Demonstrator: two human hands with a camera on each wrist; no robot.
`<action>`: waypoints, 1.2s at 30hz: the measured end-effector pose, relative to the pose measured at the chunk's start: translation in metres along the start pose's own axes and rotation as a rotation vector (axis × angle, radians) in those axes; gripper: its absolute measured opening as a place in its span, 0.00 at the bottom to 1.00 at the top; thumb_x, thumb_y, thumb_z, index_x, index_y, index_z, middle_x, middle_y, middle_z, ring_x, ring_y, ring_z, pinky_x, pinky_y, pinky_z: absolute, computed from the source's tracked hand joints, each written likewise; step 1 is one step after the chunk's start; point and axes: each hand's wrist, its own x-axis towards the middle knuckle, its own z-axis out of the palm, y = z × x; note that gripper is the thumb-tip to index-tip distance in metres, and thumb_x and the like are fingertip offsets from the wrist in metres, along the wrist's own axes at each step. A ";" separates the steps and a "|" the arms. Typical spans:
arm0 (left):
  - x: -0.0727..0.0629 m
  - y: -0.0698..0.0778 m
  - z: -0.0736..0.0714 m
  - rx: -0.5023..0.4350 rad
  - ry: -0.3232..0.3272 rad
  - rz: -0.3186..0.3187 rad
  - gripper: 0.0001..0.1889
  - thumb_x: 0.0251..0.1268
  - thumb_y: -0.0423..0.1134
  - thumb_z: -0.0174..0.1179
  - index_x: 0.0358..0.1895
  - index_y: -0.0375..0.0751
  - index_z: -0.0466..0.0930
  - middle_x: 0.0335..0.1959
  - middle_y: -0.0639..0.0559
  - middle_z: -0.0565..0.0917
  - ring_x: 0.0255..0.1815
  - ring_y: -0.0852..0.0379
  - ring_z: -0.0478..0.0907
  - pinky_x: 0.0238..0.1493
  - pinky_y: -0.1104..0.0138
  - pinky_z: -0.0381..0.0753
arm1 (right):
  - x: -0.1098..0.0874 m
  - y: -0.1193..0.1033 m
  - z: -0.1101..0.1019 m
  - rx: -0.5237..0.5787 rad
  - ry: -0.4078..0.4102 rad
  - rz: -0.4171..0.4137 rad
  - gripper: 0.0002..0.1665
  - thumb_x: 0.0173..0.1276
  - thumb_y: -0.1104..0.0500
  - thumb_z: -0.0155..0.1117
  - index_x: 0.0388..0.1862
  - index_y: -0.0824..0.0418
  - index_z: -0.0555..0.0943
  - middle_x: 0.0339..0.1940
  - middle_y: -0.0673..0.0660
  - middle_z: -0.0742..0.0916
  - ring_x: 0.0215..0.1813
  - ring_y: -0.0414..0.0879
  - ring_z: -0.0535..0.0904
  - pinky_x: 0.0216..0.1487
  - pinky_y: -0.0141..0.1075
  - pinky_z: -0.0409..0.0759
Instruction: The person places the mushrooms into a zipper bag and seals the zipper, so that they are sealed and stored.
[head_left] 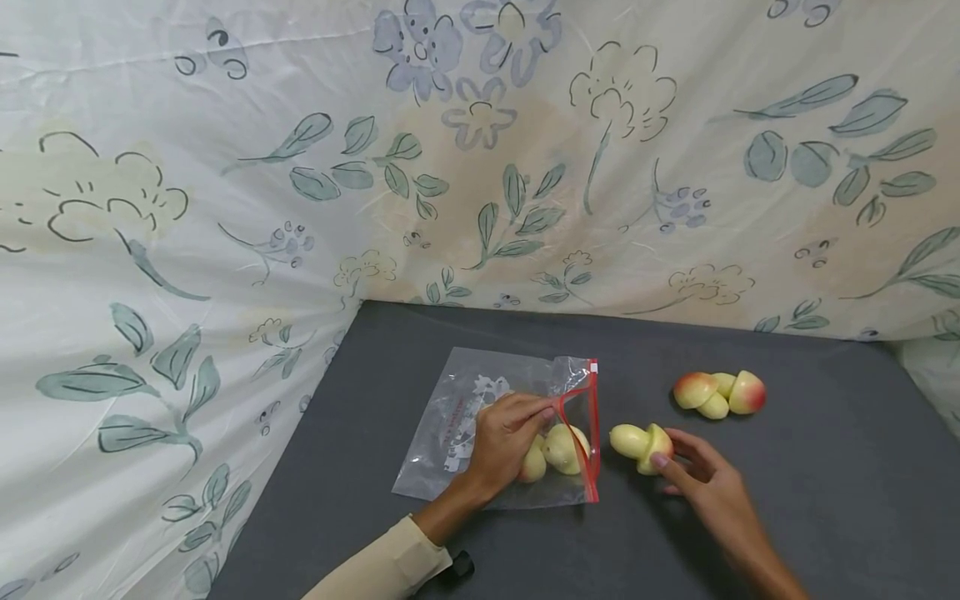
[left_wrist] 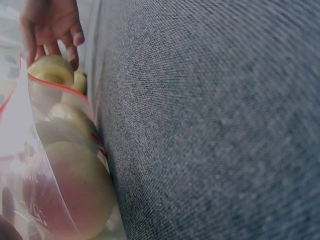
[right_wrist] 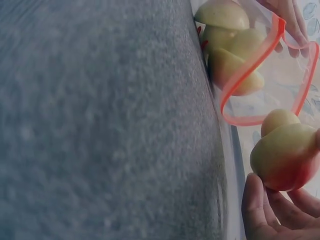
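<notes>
My left hand pinches the upper lip of a clear zip bag and holds its red-edged mouth apart. The bag lies flat with the mouth facing right. Inside are toy mushrooms, pale yellow with reddish caps, partly covered by the hand in the head view. Just right of the mouth, my right hand grips another toy mushroom by its cap, between thumb and fingers. Its rounded stem points at the bag. In the right wrist view this mushroom shows a red-blushed cap near the red zip strip.
Two more toy mushrooms lie together on the dark grey tabletop, behind the right hand. A flower-printed cloth hangs along the back and left. A small black object sits by the left sleeve cuff.
</notes>
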 end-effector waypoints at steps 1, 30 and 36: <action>0.000 0.000 0.000 0.001 -0.001 0.000 0.08 0.70 0.33 0.70 0.48 0.37 0.93 0.40 0.49 0.92 0.39 0.56 0.88 0.41 0.69 0.86 | 0.000 0.000 0.001 0.005 -0.003 -0.001 0.30 0.78 0.61 0.69 0.73 0.69 0.74 0.52 0.31 0.84 0.48 0.27 0.85 0.41 0.36 0.89; 0.000 0.000 0.002 0.039 -0.004 0.008 0.07 0.70 0.33 0.71 0.47 0.40 0.94 0.38 0.50 0.92 0.39 0.58 0.87 0.41 0.72 0.84 | -0.001 -0.013 0.028 0.045 -0.090 0.010 0.30 0.77 0.56 0.70 0.73 0.64 0.75 0.61 0.46 0.84 0.54 0.32 0.85 0.46 0.40 0.89; 0.000 -0.001 0.003 0.030 -0.003 0.013 0.07 0.69 0.33 0.71 0.46 0.40 0.94 0.37 0.49 0.92 0.39 0.58 0.87 0.41 0.72 0.84 | 0.001 -0.016 0.032 0.062 -0.105 0.015 0.31 0.77 0.57 0.70 0.74 0.65 0.74 0.68 0.63 0.81 0.53 0.32 0.85 0.47 0.40 0.89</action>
